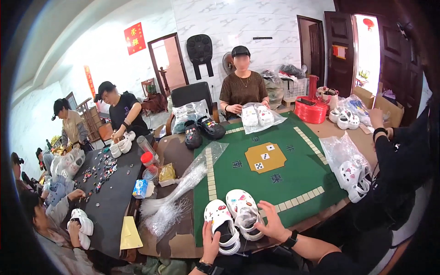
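Two white clog shoes with coloured charms lie side by side at the near edge of the green game table (293, 178). My left hand (211, 241) rests on the heel strap of the left clog (220, 224). My right hand (271, 222) touches the side of the right clog (244, 211), fingers spread. Both wrists wear dark bands.
Clear plastic bags (178, 192) lie left of the clogs. Across the table a person holds bagged white clogs (257, 117); black clogs (201, 130) sit nearby. A person at right handles another bagged pair (353, 176). Other people work at a dark table (107, 192) with small charms.
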Demonstrator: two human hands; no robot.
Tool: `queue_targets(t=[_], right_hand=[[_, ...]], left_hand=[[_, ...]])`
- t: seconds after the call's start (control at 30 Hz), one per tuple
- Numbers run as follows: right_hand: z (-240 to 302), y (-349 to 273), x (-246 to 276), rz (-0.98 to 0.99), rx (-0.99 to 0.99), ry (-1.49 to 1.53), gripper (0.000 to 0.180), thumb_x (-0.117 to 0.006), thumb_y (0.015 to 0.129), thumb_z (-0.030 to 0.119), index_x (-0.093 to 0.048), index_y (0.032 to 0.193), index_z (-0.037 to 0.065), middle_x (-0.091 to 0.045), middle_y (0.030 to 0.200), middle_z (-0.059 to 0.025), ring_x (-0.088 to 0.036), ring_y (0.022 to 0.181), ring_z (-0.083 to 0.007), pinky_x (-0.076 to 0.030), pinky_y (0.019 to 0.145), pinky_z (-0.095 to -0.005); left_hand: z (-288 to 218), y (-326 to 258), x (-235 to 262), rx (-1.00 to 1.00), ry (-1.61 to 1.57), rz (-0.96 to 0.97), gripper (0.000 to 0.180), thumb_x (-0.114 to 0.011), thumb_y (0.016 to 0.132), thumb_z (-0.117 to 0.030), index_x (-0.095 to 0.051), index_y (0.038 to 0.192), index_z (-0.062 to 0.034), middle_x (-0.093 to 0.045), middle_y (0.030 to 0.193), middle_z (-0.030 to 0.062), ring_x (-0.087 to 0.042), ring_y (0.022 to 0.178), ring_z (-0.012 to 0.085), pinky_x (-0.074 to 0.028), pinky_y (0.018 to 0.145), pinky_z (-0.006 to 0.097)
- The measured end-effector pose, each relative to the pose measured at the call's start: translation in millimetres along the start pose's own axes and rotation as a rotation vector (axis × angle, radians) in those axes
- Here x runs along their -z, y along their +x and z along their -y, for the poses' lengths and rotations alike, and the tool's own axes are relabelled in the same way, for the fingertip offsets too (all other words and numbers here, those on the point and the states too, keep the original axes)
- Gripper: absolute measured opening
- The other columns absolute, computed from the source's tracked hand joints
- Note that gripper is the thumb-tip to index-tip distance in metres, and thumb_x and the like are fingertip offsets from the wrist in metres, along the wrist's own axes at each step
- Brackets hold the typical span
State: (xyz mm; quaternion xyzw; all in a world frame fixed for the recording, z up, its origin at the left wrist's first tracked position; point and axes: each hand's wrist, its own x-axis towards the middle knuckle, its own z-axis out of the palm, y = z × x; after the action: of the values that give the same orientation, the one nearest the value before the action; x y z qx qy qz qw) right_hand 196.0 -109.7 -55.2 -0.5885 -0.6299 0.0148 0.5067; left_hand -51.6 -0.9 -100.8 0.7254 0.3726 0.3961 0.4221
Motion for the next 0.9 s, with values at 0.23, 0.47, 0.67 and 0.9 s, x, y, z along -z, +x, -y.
queue_targets(t=[0.23,0.47,0.67,0.9], right_hand=[[-18,-10,-36,0.038,-0.284,0.129,0.070,-0.069,0.082,0.033,-0.043,0.139,0.002,-0.037,0.144,-0.0268,-0.035,0.134,-0.0418,-0.028,0.111,-0.0467],[-18,-10,-38,-0.009,-0.332,0.208,0.064,-0.066,0.079,0.026,-0.049,0.136,0.002,-0.039,0.143,-0.0256,-0.038,0.132,-0.0406,-0.029,0.110,-0.0454],[-13,-10,-36,0.016,-0.384,0.223,0.066,-0.065,0.076,0.016,-0.048,0.137,0.001,-0.036,0.148,-0.0231,-0.036,0.136,-0.0371,-0.027,0.112,-0.0437],[-16,-11,-39,-0.016,-0.367,0.206,0.065,-0.067,0.078,0.027,-0.050,0.135,0.000,-0.039,0.144,-0.0254,-0.039,0.131,-0.0415,-0.030,0.110,-0.0461]], left_hand=[[15,8,2,0.003,-0.135,0.076,0.063,-0.043,0.092,-0.027,-0.032,0.147,0.0026,-0.022,0.157,0.0206,-0.021,0.145,0.0320,-0.017,0.117,0.039],[22,7,4,-0.013,-0.136,0.061,0.066,-0.045,0.089,-0.029,-0.035,0.145,0.0034,-0.024,0.156,0.0212,-0.024,0.144,0.0327,-0.017,0.117,0.039],[31,6,-1,-0.088,-0.150,-0.007,0.071,-0.042,0.095,-0.047,-0.038,0.144,0.0036,-0.027,0.154,0.0228,-0.028,0.142,0.0351,-0.020,0.116,0.041],[25,9,2,-0.112,-0.050,0.071,0.072,-0.036,0.099,-0.054,-0.036,0.147,-0.0013,-0.026,0.156,0.0189,-0.022,0.145,0.0342,-0.018,0.117,0.044]])
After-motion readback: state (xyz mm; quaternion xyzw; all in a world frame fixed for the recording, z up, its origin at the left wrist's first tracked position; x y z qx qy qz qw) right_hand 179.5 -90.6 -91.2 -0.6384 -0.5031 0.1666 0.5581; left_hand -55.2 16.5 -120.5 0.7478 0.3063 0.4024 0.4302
